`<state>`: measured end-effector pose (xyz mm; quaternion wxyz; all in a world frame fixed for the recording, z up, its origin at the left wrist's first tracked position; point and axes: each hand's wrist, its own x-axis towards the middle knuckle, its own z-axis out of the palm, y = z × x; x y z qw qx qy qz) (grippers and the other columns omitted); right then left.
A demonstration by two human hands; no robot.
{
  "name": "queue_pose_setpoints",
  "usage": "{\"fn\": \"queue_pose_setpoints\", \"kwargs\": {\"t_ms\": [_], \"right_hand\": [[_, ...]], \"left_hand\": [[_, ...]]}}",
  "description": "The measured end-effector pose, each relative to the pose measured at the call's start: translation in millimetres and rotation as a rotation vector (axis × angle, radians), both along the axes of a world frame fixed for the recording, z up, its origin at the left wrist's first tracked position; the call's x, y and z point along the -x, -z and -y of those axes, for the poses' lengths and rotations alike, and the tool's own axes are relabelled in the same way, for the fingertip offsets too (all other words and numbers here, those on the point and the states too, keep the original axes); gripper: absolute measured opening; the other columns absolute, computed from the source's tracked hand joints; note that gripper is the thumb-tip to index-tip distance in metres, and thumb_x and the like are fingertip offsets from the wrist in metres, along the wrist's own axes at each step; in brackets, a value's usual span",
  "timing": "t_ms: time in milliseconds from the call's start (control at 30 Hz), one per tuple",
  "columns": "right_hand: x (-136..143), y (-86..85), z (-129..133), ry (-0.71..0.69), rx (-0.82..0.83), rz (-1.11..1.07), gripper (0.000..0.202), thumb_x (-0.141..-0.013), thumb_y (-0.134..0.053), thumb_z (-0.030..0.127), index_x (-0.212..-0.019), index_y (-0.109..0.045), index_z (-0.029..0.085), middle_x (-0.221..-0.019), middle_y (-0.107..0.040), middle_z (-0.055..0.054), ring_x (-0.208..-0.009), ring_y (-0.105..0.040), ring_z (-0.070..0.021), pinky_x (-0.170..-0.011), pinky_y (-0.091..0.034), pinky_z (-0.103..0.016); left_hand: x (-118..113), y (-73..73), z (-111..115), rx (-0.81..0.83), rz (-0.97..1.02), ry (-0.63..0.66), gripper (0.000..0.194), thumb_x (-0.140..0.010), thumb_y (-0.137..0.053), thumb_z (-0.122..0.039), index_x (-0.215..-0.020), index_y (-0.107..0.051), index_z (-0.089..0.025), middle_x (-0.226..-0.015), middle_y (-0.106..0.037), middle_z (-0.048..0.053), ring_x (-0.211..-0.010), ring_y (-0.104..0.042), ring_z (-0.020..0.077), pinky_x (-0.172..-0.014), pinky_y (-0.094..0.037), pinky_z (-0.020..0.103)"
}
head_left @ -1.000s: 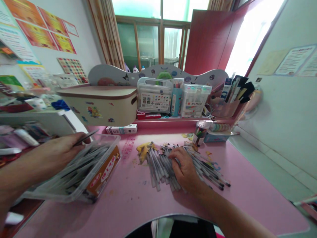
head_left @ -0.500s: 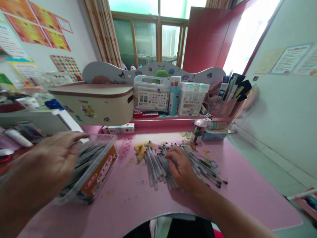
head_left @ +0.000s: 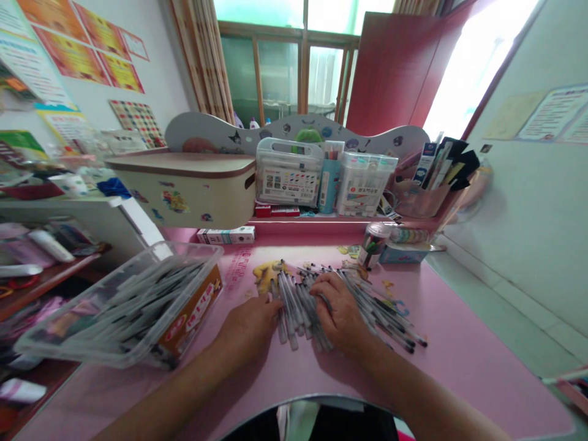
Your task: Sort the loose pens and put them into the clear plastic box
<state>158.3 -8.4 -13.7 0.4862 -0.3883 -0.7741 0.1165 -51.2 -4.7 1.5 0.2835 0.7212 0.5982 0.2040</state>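
Note:
Many clear pens [head_left: 294, 315] with dark tips lie fanned out in a loose pile on the pink desk. My right hand [head_left: 337, 312] rests on the middle of the pile, its fingers curled over some of the pens. At the pile's left edge my left hand [head_left: 252, 321] has its thumb and fingertips closed at the outermost pens. How many it grips is hidden. To the left stands a clear plastic box [head_left: 138, 355] with an orange label, filled with similar pens.
Along the desk's back are a lidded cream bin [head_left: 202, 196], two clear marker cases [head_left: 289, 174] and a pink pen holder [head_left: 420, 199]. A small jar of pens [head_left: 372, 245] and a blue box [head_left: 404, 253] stand behind the pile. Shelves [head_left: 50, 282] flank the left side.
My left hand has moved right, from over the plastic box to the left edge of the pen pile. My right hand stays on the pile. The view has shifted slightly left.

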Motion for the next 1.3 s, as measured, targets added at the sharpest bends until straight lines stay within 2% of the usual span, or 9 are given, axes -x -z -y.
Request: {"fn": "queue_pose_setpoints", "kwargs": {"t_ms": [167,267,367,567,633,767,900,1133,1300], "right_hand": [[0,1.6,-1,0.002,0.02,0.001,0.026,-0.085,-0.047,0.003,-0.097,-0.061,0.021,-0.101,-0.058,-0.009,-0.098,-0.056,-0.0246,-0.087,-0.049,-0.041],[0,2.9,-2,0.006,0.028,0.003,0.025,-0.085,-0.047,0.003,-0.096,-0.061,0.021,-0.101,-0.058,-0.009,-0.099,-0.056,-0.0244,-0.088,-0.049,-0.04],[0,4.2,-4,0.006,0.037,0.005,0.025,-0.085,-0.048,0.003,-0.097,-0.061,0.02,-0.101,-0.058,-0.009,-0.1,-0.056,-0.0243,-0.089,-0.048,-0.04],[1,3.8,-3,0.021,0.066,-0.015,0.021,-0.089,-0.048,0.009,-0.102,-0.061,0.02,-0.102,-0.06,-0.01,-0.1,-0.056,-0.0245,-0.09,-0.047,-0.04],[2,1.3,-1,0.021,0.102,-0.04,0.018,-0.091,-0.049,0.014,-0.103,-0.061,0.019,-0.101,-0.062,-0.009,-0.096,-0.058,-0.0238,-0.087,-0.047,-0.039],[2,-6.7,2,-0.127,0.288,-0.142,0.023,-0.097,-0.045,0.024,-0.112,-0.062,0.02,-0.1,-0.067,-0.006,-0.091,-0.062,-0.0208,-0.082,-0.049,-0.034],[0,-9.5,0,-0.21,0.402,-0.148,0.024,-0.097,-0.046,0.022,-0.113,-0.065,0.021,-0.09,-0.07,-0.002,-0.079,-0.065,-0.0179,-0.073,-0.049,-0.03],[6,1.2,-2,-0.122,0.313,-0.033,0.023,-0.097,-0.043,0.019,-0.104,-0.066,0.02,-0.096,-0.069,-0.007,-0.089,-0.064,-0.0214,-0.082,-0.049,-0.034],[10,1.8,6,-0.12,0.352,0.024,0.025,-0.1,-0.038,0.021,-0.105,-0.062,0.017,-0.098,-0.066,-0.01,-0.09,-0.061,-0.0211,-0.084,-0.049,-0.035]], "left_hand": [[1,3.5,-1,-0.047,-0.264,0.065,0.015,-0.084,-0.055,-0.026,-0.083,-0.069,-0.023,-0.094,-0.068,0.013,-0.085,-0.064,0.0284,-0.08,-0.044,0.037],[3,6.0,-4,-0.024,-0.182,-0.004,0.011,-0.08,-0.059,-0.024,-0.086,-0.068,-0.024,-0.09,-0.069,0.011,-0.085,-0.064,0.0286,-0.083,-0.044,0.038],[8,4.6,-8,0.017,-0.099,-0.068,0.028,-0.07,-0.063,-0.017,-0.097,-0.067,-0.024,-0.087,-0.071,0.01,-0.088,-0.066,0.0306,-0.087,-0.044,0.04],[8,-22.7,-16,-0.043,-0.152,-0.094,0.054,-0.07,-0.067,-0.023,-0.123,-0.06,-0.019,-0.082,-0.07,0.009,-0.086,-0.066,0.0326,-0.08,-0.045,0.039],[-1,-35.5,-16,0.004,-0.015,-0.04,0.048,-0.072,-0.064,-0.024,-0.119,-0.062,-0.018,-0.078,-0.067,0.005,-0.076,-0.064,0.027,-0.071,-0.045,0.034],[-29,-47.7,-10,0.257,0.608,0.004,0.021,-0.073,-0.061,-0.021,-0.093,-0.067,-0.016,-0.071,-0.064,0.002,-0.065,-0.06,0.0182,-0.061,-0.046,0.027],[-47,-36.7,-6,0.179,0.868,-0.034,0.017,-0.076,-0.069,-0.024,-0.089,-0.071,-0.014,-0.074,-0.067,0.003,-0.062,-0.058,0.0143,-0.056,-0.046,0.023],[-47,-12.6,-3,0.02,0.915,-0.03,0.004,-0.079,-0.072,-0.021,-0.081,-0.074,-0.018,-0.073,-0.07,0.002,-0.069,-0.062,0.0141,-0.066,-0.048,0.021],[-49,-0.6,4,0.008,0.922,0.0,0.011,-0.086,-0.064,-0.03,-0.086,-0.068,-0.019,-0.057,-0.053,-0.005,-0.051,-0.047,0.0095,-0.053,-0.042,0.02]]}}
